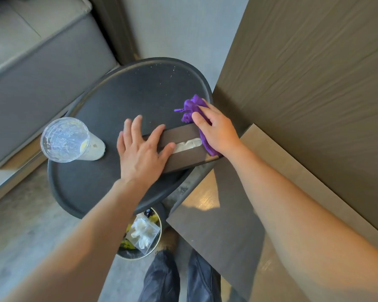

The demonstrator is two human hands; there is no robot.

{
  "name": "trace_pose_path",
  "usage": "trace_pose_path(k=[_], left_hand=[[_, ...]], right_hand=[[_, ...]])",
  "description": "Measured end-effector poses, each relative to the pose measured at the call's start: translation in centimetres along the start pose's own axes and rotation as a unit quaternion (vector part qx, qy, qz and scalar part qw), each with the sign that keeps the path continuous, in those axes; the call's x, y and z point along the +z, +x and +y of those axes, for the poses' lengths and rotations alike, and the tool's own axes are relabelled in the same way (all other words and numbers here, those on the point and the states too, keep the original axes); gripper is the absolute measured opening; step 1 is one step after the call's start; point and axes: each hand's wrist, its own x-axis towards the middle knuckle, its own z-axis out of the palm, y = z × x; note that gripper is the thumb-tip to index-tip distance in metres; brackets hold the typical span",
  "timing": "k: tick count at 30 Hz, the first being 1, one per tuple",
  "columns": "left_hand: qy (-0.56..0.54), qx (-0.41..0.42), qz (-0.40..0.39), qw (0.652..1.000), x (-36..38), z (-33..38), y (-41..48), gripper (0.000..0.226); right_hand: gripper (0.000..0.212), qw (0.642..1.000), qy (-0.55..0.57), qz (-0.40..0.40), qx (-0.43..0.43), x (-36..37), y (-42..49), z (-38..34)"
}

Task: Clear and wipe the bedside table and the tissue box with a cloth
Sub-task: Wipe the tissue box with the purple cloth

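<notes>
A dark brown tissue box (183,155) lies on the round black bedside table (127,92), near its right edge, with white tissue showing in its slot. My left hand (140,149) rests flat on the box's left end, fingers spread. My right hand (216,129) presses a purple cloth (191,107) onto the box's right end. Crumbs speckle the far part of the tabletop.
A clear plastic cup (68,140) with drink residue stands at the table's left edge. A round bin (140,236) holding wrappers and tissue sits on the floor below. A grey bed frame (42,68) is at left, a wood-panel wall (314,83) and ledge at right.
</notes>
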Motion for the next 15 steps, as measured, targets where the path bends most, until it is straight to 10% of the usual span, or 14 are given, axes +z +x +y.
trace_pose_path(k=[15], left_hand=[[-0.008, 0.054, -0.028, 0.998, 0.3, -0.4, 1.7, 0.06]], right_hand=[[0.053, 0.997, -0.027, 0.064, -0.024, 1.6, -8.9, 3.9]])
